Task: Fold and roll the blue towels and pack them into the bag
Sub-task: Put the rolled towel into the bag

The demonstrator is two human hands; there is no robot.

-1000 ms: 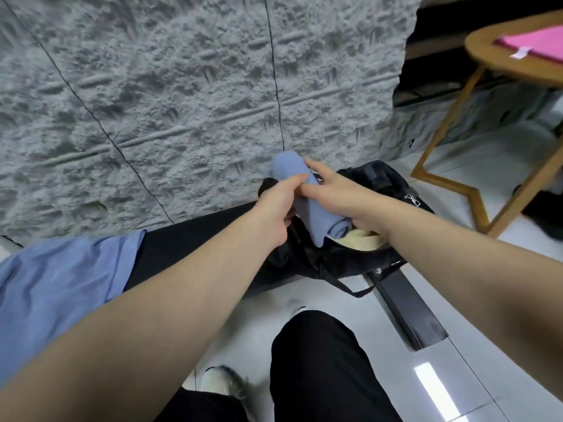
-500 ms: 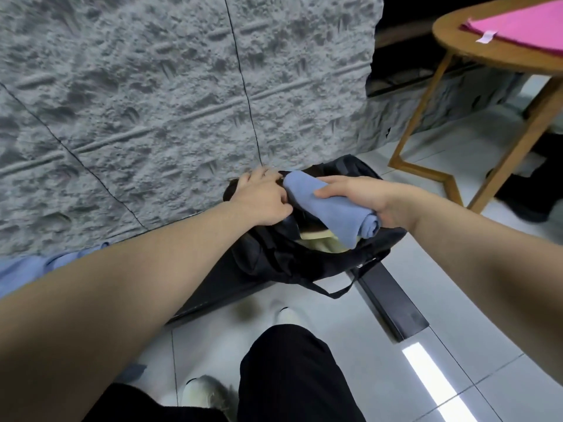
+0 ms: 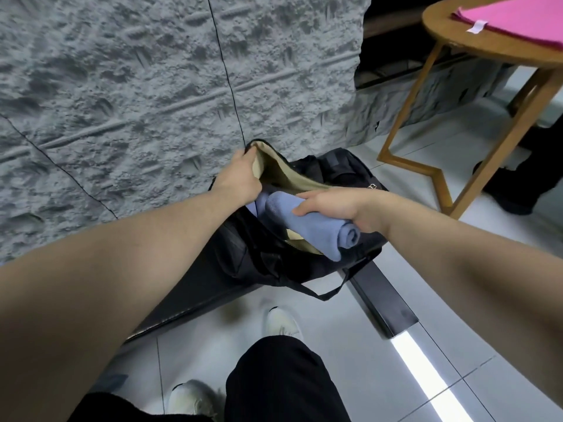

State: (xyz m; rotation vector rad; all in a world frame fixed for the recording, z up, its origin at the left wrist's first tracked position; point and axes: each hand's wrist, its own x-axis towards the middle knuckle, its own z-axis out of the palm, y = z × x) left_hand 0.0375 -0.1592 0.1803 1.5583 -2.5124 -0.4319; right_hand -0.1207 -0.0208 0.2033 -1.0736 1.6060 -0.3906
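Right hand (image 3: 332, 205) gripping rolled blue terry towel (image 3: 316, 231), left hand (image 3: 240, 175) apparently clutching black bag (image 3: 274, 263) flap

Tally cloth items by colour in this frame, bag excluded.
Blue: 2, the rolled towel in the right hand, and another towel already in the bag, whose opening the left hand holds.
Pink: 1, the cloth on the table.
Total: 3

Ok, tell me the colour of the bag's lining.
Beige lining, inside the black bag; head view.
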